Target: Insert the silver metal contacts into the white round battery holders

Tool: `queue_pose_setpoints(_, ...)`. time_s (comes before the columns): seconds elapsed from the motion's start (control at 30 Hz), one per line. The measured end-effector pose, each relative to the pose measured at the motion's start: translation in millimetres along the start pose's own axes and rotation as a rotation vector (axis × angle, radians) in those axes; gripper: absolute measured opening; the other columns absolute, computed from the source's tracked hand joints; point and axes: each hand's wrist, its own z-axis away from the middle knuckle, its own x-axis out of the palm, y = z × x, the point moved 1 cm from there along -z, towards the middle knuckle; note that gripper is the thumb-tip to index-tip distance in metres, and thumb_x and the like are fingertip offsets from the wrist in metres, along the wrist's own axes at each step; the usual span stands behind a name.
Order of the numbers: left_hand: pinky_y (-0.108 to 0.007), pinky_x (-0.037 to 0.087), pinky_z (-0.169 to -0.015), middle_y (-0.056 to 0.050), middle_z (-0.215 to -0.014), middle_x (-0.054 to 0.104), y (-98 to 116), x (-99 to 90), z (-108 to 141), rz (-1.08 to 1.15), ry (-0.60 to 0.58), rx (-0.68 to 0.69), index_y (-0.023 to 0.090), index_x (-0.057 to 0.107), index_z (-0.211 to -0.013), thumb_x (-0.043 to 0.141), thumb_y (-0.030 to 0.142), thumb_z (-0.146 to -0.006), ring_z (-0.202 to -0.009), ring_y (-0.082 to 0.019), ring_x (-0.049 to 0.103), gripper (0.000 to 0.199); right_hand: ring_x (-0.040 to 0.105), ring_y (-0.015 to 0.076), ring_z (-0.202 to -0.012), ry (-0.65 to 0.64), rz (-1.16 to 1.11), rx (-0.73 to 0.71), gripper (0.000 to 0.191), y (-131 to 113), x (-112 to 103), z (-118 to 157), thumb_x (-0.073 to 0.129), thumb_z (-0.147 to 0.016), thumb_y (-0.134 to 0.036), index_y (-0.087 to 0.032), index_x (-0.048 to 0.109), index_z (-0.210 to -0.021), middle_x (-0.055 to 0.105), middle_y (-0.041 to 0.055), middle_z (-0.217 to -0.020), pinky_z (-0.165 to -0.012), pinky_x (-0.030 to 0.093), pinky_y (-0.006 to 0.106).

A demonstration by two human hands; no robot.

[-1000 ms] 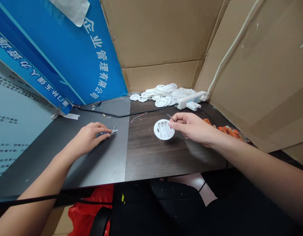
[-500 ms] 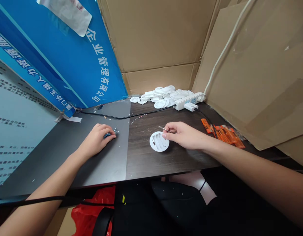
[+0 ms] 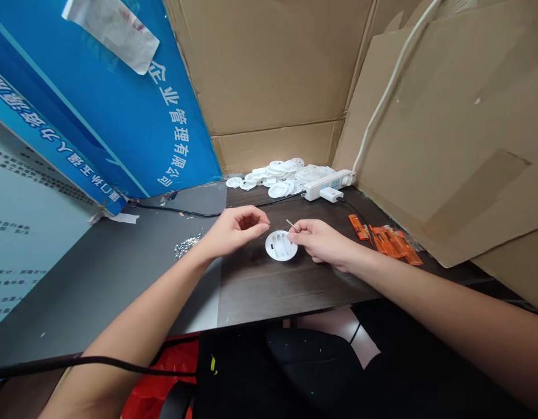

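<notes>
A white round battery case (image 3: 281, 245) with open slots lies on the dark part of the desk. My right hand (image 3: 319, 240) is at its right edge, with fingers closed around a thin metal pin-like tool (image 3: 291, 225) whose tip points up and left. Just left of the case is my left hand (image 3: 240, 230), thumb and fingertips drawn together; anything between them is too small to make out. A heap of small shiny metal parts (image 3: 186, 247) rests on the grey surface, partly behind my left wrist.
A pile of white round plastic pieces (image 3: 280, 174) sits at the back, beside a white power strip (image 3: 328, 185) with a charger (image 3: 331, 194) plugged in. Orange packets (image 3: 389, 241) lie to the right. Cardboard (image 3: 273, 70) and a blue board (image 3: 120, 105) wall the desk.
My left hand has left the metal parts and moved right to the battery case, uncovering the heap. My right hand stays by the case with the thin tool. The view has shifted slightly.
</notes>
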Motion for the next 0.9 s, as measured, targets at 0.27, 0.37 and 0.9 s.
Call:
queue_pose_setpoints(0.27, -0.02, 0.05, -0.072, -0.007, -0.088, 0.07, -23.9, 16.3, 3.7, 0.016, 0.049, -0.086, 0.009, 0.071, -0.104, 0.076, 0.037, -0.079, -0.075, -0.009, 0.061, 0.038, 0.023, 0.0062, -0.043, 0.051, 0.035, 0.013, 0.017, 6.0, 0.0, -5.9, 0.063, -0.093, -0.032, -0.018, 0.057, -0.086, 0.039, -0.0074, -0.058, -0.037, 0.015, 0.021)
queue_pose_setpoints(0.37, -0.021, 0.049, -0.07, -0.007, -0.088, 0.071, -21.8, 19.2, 3.7, -0.069, 0.048, -0.123, 0.011, 0.075, -0.098, 0.074, 0.04, -0.082, -0.074, -0.01, 0.061, 0.033, 0.024, 0.0053, -0.044, 0.077, 0.057, -0.006, 0.017, 6.9, 1.4, -7.6, 0.064, -0.092, -0.031, -0.017, 0.058, -0.084, 0.042, -0.0069, -0.058, -0.039, 0.017, 0.022)
queue_pose_setpoints(0.9, -0.021, 0.045, -0.07, -0.002, -0.093, 0.074, -16.8, 29.8, 2.5, -0.336, 0.061, -0.127, 0.016, 0.078, -0.091, 0.066, 0.03, -0.086, -0.074, -0.009, 0.061, 0.019, 0.035, 0.006, -0.047, 0.087, 0.126, -0.058, 0.019, 9.5, 5.0, -8.3, 0.066, -0.089, -0.032, -0.015, 0.062, -0.085, 0.059, -0.0015, -0.065, -0.046, 0.025, 0.022)
